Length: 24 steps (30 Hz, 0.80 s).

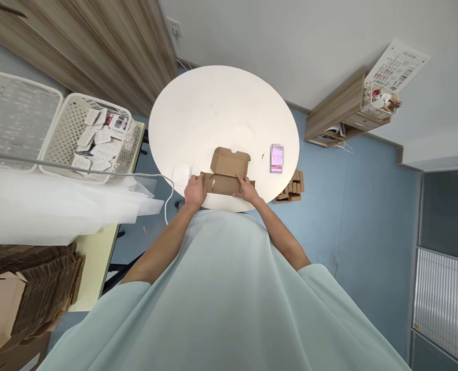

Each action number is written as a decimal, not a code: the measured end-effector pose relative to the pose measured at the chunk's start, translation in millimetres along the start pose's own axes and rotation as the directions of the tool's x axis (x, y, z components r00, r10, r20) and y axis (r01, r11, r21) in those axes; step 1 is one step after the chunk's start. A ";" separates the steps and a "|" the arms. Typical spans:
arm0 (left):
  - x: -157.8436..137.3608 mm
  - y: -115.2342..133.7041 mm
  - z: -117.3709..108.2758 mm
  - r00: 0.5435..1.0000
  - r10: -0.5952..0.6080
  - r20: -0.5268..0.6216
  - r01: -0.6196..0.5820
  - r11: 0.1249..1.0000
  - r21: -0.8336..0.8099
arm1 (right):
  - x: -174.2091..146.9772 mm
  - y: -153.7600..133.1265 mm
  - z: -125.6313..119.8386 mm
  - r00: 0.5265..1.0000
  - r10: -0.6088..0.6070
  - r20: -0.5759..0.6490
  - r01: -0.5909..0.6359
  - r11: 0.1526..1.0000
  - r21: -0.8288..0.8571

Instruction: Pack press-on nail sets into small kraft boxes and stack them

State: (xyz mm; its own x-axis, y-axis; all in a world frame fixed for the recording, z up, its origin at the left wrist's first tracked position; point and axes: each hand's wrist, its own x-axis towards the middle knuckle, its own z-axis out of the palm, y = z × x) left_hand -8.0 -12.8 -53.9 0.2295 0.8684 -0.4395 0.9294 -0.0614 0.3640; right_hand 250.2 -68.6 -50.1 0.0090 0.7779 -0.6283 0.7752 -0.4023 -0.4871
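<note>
A partly folded brown cardboard box lies near the front edge of the round white table. Its lid stands out toward the far side, and flaps stick out at both ends. With curled fingers, my left hand grips the box's left end. At the right end, my right hand holds the side, its thumb over the panel; some of its fingertips are hidden. Just left of my left hand sits a flat white item, its kind unclear.
A phone with a blurred screen lies on the table's right. Small brown boxes are piled beyond that edge. On the left are a white basket of cards, white sheets, a cable and stacked flat cardboard.
</note>
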 end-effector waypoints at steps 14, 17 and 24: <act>-2.4 25.4 3.5 0.995 -0.082 0.063 0.089 0.988 -0.125 | 2.6 1.1 0.2 1.000 -0.004 0.014 0.004 1.000 -0.009; -1.6 31.0 7.6 0.995 -0.057 0.083 0.067 0.990 -0.123 | 3.5 2.1 1.1 1.000 -0.005 0.015 0.005 1.000 -0.008; 5.8 31.6 14.7 0.997 -0.056 0.057 0.063 0.988 -0.139 | 5.9 4.4 3.7 0.999 -0.021 0.026 0.021 1.000 -0.004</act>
State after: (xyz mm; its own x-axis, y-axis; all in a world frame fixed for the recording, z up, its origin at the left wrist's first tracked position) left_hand 26.9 -17.0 -57.0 0.1936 0.8410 -0.5053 0.8928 0.0625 0.4460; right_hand 251.3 -67.5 -58.2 -0.0236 0.7734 -0.6335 0.7779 -0.3838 -0.4975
